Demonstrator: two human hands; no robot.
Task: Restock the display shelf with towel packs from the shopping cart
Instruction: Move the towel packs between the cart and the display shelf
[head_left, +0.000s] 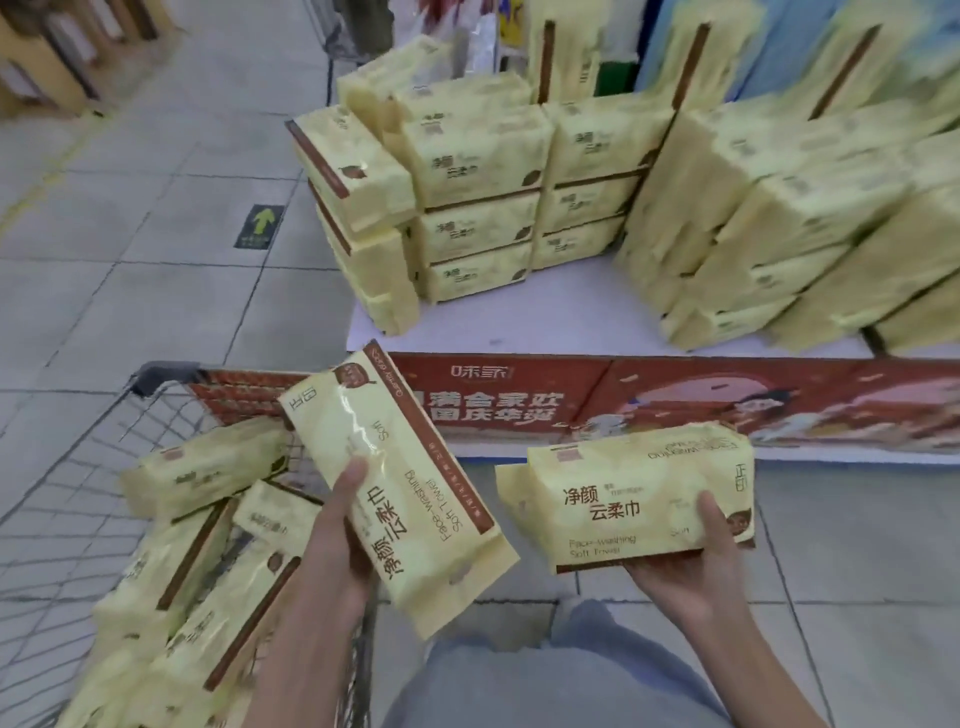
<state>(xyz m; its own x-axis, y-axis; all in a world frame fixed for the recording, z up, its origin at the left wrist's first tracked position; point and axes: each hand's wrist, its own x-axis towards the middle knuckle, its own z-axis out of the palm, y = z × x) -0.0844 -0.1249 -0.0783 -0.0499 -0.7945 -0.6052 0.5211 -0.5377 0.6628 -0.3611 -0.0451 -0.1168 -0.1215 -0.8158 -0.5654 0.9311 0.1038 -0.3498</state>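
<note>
Two hands are seen, the left hand (345, 540) and the right hand (696, 561), and one towel pack is held in each: one pack (395, 483) on the left, one pack (628, 499) on the right. About five more packs are counted in the one shopping cart (156, 384) at near left. On the one display shelf (519, 327), roughly twenty packs are stacked, though blur at far right makes that count uncertain.
</note>
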